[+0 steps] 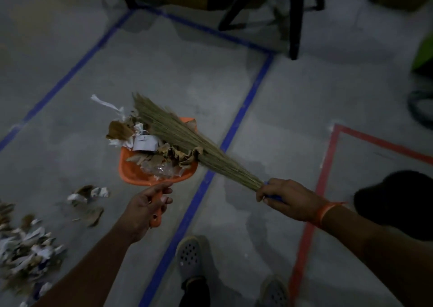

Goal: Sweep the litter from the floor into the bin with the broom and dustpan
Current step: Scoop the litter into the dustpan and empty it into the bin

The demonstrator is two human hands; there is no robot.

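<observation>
My left hand [147,207] grips the handle of an orange dustpan [131,168], held above the floor and piled with dry leaves, torn paper and clear plastic [150,147]. My right hand [288,198] is closed on the blue handle of a grass broom [187,140], whose bristles lie across the litter on the pan. More litter lies on the floor: a small clump [87,201] near the pan and a larger heap [25,248] at the lower left. I cannot make out a bin for certain.
Blue tape lines [246,100] and a red tape line [325,173] mark the grey floor. Dark chair legs [295,25] stand at the top. A green object [424,53] sits at the right edge, a black shape [398,201] by my right arm. My shoes [191,257] are below.
</observation>
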